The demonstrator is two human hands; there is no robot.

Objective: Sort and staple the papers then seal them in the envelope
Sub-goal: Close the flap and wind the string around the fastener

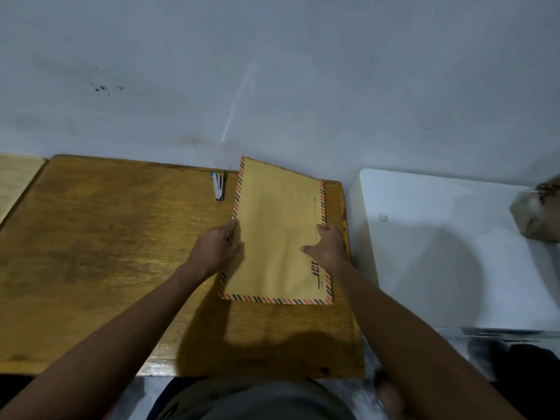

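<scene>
A large brown envelope (277, 231) with a red-and-blue striped border lies on the right part of the wooden table (106, 253), its far corner reaching the wall. My left hand (216, 247) grips its left edge, fingers curled around the border. My right hand (328, 248) lies on its right side, thumb stretched across the paper and fingers over the right edge. A small silver stapler (218, 184) with a green back lies just left of the envelope's far end, untouched. No loose papers show.
A white table (424, 237) adjoins on the right, with a blurred brownish bundle (536, 210) at its far right. A paler wooden surface (15, 180) adjoins at the far left. The grey wall (272, 71) runs directly behind the tables.
</scene>
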